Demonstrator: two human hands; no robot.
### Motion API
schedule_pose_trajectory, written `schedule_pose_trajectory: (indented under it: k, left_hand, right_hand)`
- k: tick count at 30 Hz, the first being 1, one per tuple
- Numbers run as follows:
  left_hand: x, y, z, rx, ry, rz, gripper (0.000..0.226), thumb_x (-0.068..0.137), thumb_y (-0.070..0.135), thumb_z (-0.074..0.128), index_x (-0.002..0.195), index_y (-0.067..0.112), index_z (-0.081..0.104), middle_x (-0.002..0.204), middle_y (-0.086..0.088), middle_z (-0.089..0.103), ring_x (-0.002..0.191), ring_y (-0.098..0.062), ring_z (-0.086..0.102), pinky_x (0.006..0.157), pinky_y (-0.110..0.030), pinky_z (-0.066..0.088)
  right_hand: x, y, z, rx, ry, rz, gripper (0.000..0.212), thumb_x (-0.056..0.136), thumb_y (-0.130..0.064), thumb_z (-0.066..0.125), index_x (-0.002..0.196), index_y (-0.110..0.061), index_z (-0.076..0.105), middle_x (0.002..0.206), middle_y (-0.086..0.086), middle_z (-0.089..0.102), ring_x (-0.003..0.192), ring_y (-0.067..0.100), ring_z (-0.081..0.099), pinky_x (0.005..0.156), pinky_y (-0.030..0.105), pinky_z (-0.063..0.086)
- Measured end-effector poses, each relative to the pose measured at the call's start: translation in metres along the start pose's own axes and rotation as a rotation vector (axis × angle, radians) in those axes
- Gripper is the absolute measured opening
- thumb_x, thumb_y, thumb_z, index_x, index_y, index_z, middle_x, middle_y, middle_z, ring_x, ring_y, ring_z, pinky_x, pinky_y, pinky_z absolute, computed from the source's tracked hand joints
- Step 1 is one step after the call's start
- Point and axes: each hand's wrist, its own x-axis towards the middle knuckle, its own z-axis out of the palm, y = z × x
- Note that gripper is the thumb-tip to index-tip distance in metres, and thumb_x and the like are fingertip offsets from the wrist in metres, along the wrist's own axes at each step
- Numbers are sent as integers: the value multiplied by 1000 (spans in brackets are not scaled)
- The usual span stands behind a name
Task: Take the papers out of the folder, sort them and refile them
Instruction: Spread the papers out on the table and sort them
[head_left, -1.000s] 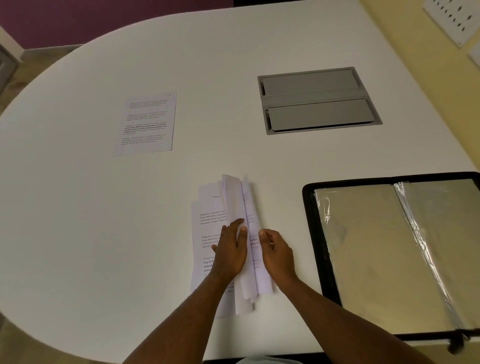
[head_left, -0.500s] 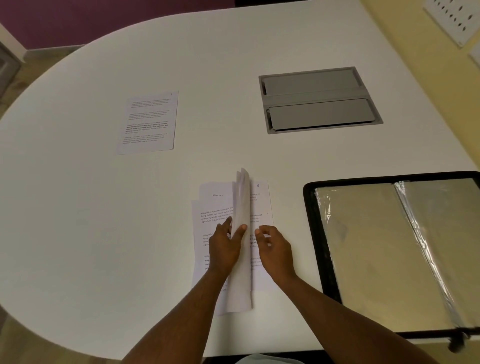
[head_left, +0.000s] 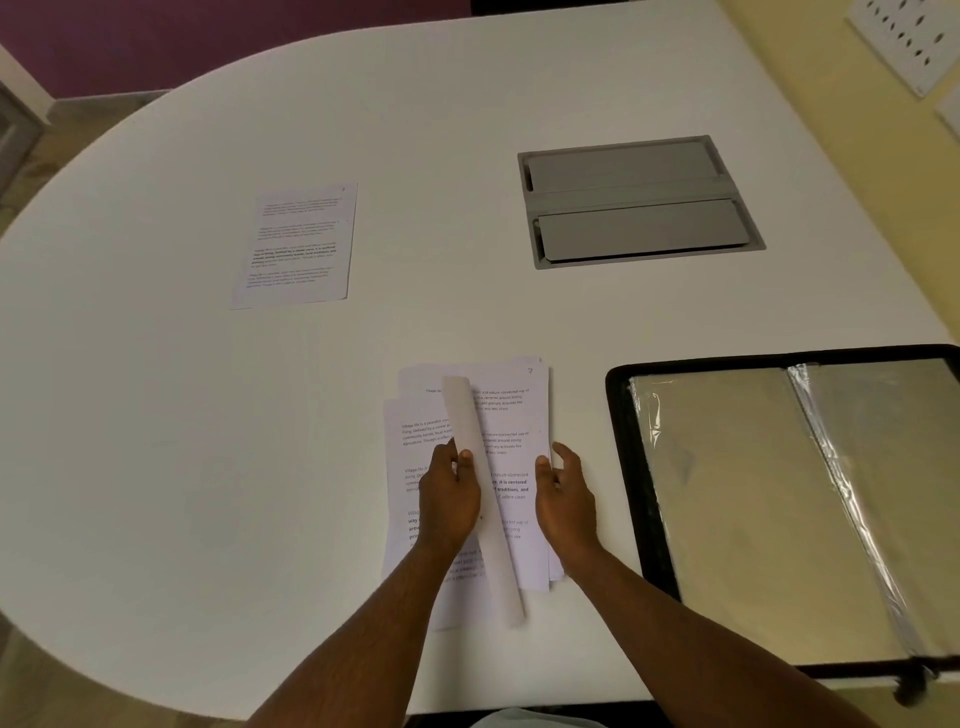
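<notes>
Your left hand (head_left: 449, 501) lies over the left part of the stack of papers (head_left: 511, 467) at the near middle of the white table (head_left: 156, 415); its fingers curl round the edge of 1 sheet (head_left: 480, 499) and hold it lifted on edge, so that the sheet stands as a narrow curved strip running from the far end of the stack to the near end; the thumb and fingertips pinch it about halfway along. Your right hand (head_left: 563, 499) rests at the right edge of the same stack, fingers loosely bent and spread, the tips touching or just above the top page; you cannot tell from this view whether it has hold of any page. The stack is uneven; printed pages jut out to the left and at the near end, and the top right page shows paragraphs of text, some in bold.

The folder (head_left: 639, 467) lies open just to the right of the stack, black-rimmed, its 2 clear plastic sleeves shining and meeting at a crinkled spine. 1 separate printed page (head_left: 298, 244) lies flat well apart from the stack, toward the far left; a grey hatch (head_left: 639, 202) with 2 flaps is set into the table at the far right.
</notes>
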Motion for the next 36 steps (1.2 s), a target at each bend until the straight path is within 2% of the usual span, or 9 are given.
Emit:
schedule_pose_trajectory:
  k: [3, 7, 9, 11, 15, 23, 27, 31, 36]
  left_hand:
    - [-2, 3, -1, -5, -9, -12, 7, 101, 17, 45, 102, 10, 46, 88, 9, 55, 78, -4, 53, 58, -1, 39]
    - [-5, 4, -2, -54, -37, 6, 40, 101, 17, 46, 140, 17, 34, 120, 13, 48, 103, -4, 54, 82, -8, 43]
    - [-5, 0, 0, -16, -41, 60, 60, 102, 17, 43, 153, 25, 14, 119, 17, 51, 92, -4, 59, 80, -12, 46]
    - [-4, -6, 2, 52, -30, 133, 60, 102, 14, 40, 153, 31, 14, 94, 9, 60, 72, -8, 61, 69, -7, 47]
    - [0, -18, 11, 30, -55, 161, 42, 101, 23, 45, 142, 27, 44, 141, -3, 51, 127, -21, 51, 110, -44, 38]
    - [0, -27, 18, 60, -60, 262, 21, 93, 43, 43, 104, 59, 50, 144, 3, 45, 131, -22, 44, 102, -65, 38]
    - [-1, -22, 16, 122, -116, 207, 29, 94, 52, 38, 121, 56, 48, 150, 15, 32, 139, -24, 35, 105, -69, 30]
    - [-5, -14, 14, 317, -249, 188, 73, 90, 61, 40, 151, 42, 4, 163, 4, 0, 149, -26, 3, 112, -69, 6]
    - [-10, -3, 12, 262, -209, 134, 107, 70, 79, 47, 125, 55, -42, 162, 5, -1, 149, -29, 9, 113, -68, 9]
  right_hand:
    - [-2, 2, 0, -55, 0, -70, 43, 101, -27, 47, 142, -17, 40, 132, 5, 59, 112, 20, 61, 85, 26, 55]
    - [-6, 5, 2, -128, 37, -163, 50, 98, -24, 54, 145, -15, 40, 140, 4, 51, 126, 19, 52, 98, 22, 44]
    - [-8, 6, 4, -182, 32, -198, 53, 98, -25, 54, 147, -16, 36, 144, 4, 46, 130, 19, 47, 99, 22, 41]
    - [-9, 8, 5, -279, 16, -213, 59, 98, -29, 53, 150, -17, 30, 148, 5, 39, 133, 21, 41, 104, 29, 40]
    - [-12, 8, 6, -463, -17, -237, 69, 97, -35, 52, 154, -18, 17, 156, 6, 26, 137, 25, 30, 109, 36, 35]
    - [-13, 8, 6, -756, -67, -197, 75, 99, -49, 38, 154, -24, -6, 163, 5, -6, 148, 26, 9, 116, 40, 23]
    - [-12, 11, 8, -814, -66, -178, 78, 98, -56, 32, 154, -22, -10, 162, 7, -12, 149, 27, 3, 118, 41, 18]
    - [-9, 6, 9, -721, -42, -171, 71, 99, -50, 37, 155, -19, 7, 163, 5, -3, 149, 26, 7, 117, 41, 21]
    - [-3, 3, 2, -478, 71, -248, 47, 96, -26, 57, 140, -14, 45, 149, 6, 40, 137, 22, 34, 110, 36, 35]
